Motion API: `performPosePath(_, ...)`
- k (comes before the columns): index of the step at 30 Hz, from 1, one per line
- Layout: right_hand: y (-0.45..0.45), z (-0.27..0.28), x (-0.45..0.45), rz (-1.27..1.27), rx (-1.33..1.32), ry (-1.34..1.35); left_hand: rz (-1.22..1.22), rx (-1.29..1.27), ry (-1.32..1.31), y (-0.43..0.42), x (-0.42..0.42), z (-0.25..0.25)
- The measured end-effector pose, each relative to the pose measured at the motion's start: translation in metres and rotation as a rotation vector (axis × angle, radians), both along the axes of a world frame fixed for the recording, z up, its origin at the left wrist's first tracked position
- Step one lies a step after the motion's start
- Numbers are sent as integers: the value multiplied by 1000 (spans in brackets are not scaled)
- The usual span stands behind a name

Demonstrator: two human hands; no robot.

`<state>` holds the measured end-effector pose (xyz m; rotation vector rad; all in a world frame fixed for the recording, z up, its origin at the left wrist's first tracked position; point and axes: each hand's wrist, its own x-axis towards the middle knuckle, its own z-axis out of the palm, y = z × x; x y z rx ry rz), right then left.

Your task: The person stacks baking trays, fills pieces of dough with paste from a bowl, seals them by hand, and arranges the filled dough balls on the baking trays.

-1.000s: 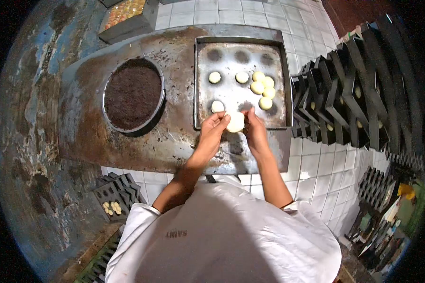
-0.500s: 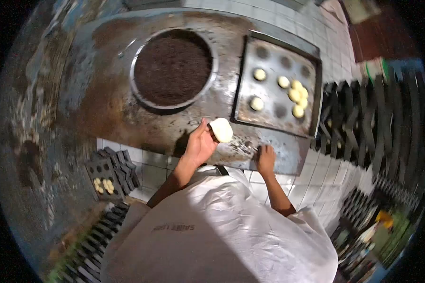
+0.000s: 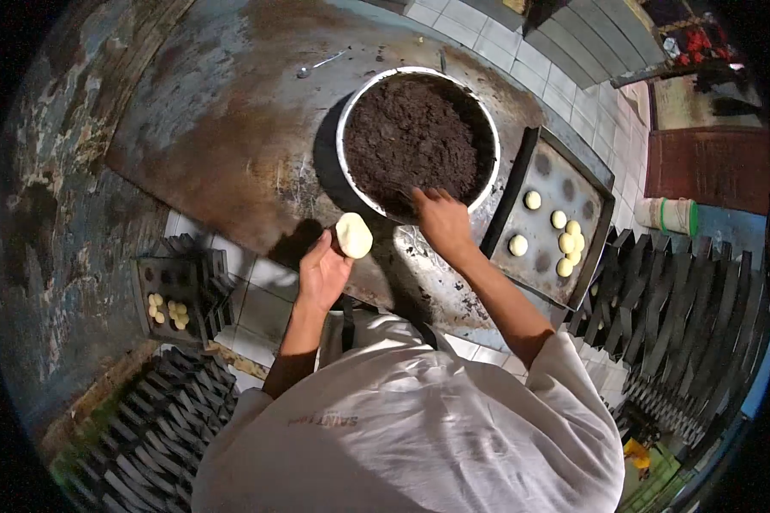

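My left hand [image 3: 322,275] holds a flattened round of pale dough [image 3: 353,236] on its fingers, above the near edge of the table. My right hand [image 3: 442,219] reaches over the near rim of a large round bowl [image 3: 343,162]. Its curled fingertips meet the dark, crumbly filling [image 3: 411,132] that fills the bowl. Whatever those fingers pinch is hidden by the hand and the filling. To the right of the bowl, a dark metal baking tray [image 3: 542,256] carries several dough balls [image 3: 566,244], some clustered and some apart.
A spoon [image 3: 321,63] lies on the stained worktable [image 3: 231,128] behind the bowl. Stacked black trays [image 3: 659,291] stand at the right. More trays stand at lower left, the top one [image 3: 169,282] bearing dough balls. A white tub with a green edge [image 3: 678,215] is at far right.
My right hand has moved from the table's near edge to the filling in the bowl. My left hand still holds the dough. The view has turned, shifting the bowl and tray rightward.
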<state>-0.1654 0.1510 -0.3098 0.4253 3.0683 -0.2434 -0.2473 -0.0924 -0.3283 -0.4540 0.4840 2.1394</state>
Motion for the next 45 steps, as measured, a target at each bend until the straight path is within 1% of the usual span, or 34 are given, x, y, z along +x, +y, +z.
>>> performPosePath(1, -2, -19, -17, 37, 56, 30, 28, -99, 39, -2, -3, -4)
performPosePath(2, -1, -28, -32, 47, 52, 32, 39, -102, 41, -6, -6, -6)
performPosePath(4, 0, -44, -55, 6, -62, -382, 81, -287, 82, -13, -12, -9)
performPosePath(5, 4, -60, -51, 15, -54, -246, 93, -308, 115, -16, -14, -10)
performPosePath(6, 10, -56, -49, 22, -56, -242, 99, -311, 119, -17, -15, -9)
performPosePath(8, 24, -41, -39, -84, -414, -84, 166, -237, 53, -15, -15, -7)
performPosePath(9, 37, -38, -34, -143, -709, -152, 164, -235, 55, -13, -13, -8)
performPosePath(10, 39, -28, -22, -296, -1168, -152, 137, -226, 52, -7, -11, -8)
performPosePath(12, 37, 8, 8, -311, -1426, -136, 69, -258, 64, 11, -3, -4)
performPosePath(14, 23, 56, 37, -305, -1522, -110, -10, -195, 82, 37, 13, 13)
performPosePath(15, 19, 55, 54, -281, -1564, -48, -47, -160, 65, 51, 23, 22)
performPosePath(16, 13, 56, 69, -348, -1574, 48, -79, -93, -1, 66, 36, 31)
performPosePath(18, 8, 29, 101, -331, -1532, 179, -135, 11, -34, 92, 62, 33)
performPosePath(20, 7, -1, 146, -450, -1392, 288, -183, 38, -17, 114, 87, 37)
performPosePath(22, 3, -6, 201, -588, -1507, 301, -249, -18, -2, 127, 116, 51)
performPosePath(24, -1, -50, 269, -663, -1465, 384, -272, -74, 11, 134, 140, 67)
performPosePath(26, -8, -90, 331, -843, -1459, 524, -268, 26, 52, 142, 161, 68)
performPosePath(27, -5, -124, 363, -890, -1456, 486, -293, 43, 87, 146, 173, 69)
performPosePath(28, -2, -121, 379, -891, -1463, 502, -304, 40, 99, 149, 185, 68)
performPosePath(30, 0, -119, 406, -785, -586, 170, -421, 151, -56, 153, 205, 66)
performPosePath(31, 4, -113, 405, -744, -429, 261, -463, 145, -10, 156, 216, 67)
performPosePath(32, 7, -106, 402, -702, -325, 419, -478, 138, -1, 159, 228, 68)
performPosePath(33, 8, -80, 389, -735, -418, 530, -503, 129, 31, 161, 239, 72)
performPosePath(34, 11, -47, 372, -808, -716, 544, -531, 118, 61, 161, 250, 74)
performPosePath(35, 14, -26, 358, -791, -1104, 645, -547, 111, 66, 163, 260, 74)
performPosePath(36, 20, -40, 351, -758, -1340, 664, -564, 134, 95, 166, 268, 73)
performPosePath(37, 17, 20, 344, -711, -1734, 667, -575, 158, 123, 167, 276, 71)
performPosePath(38, 19, 32, 343, -642, -1899, 678, -576, 155, 129, 167, 280, 61)
performPosePath(40, 26, 51, 350, -522, -1644, 556, -595, -114, 414, 170, 282, 57)
performPosePath(41, 27, 55, 356, -450, -1523, 573, -689, -144, 509, 164, 276, 58)
performPosePath(42, 27, 59, 363, -380, -1404, 583, -673, -148, 514, 162, 279, 71)
performPosePath(43, 24, 71, 367, -387, -1130, 563, -718, -251, 642, 160, 282, 83)
performPosePath(44, 22, 70, 368, -378, -1134, 553, -764, -357, 764, 158, 285, 88)
performPosePath(45, 21, 73, 368, -314, -888, 591, -771, -341, 762, 158, 283, 86)
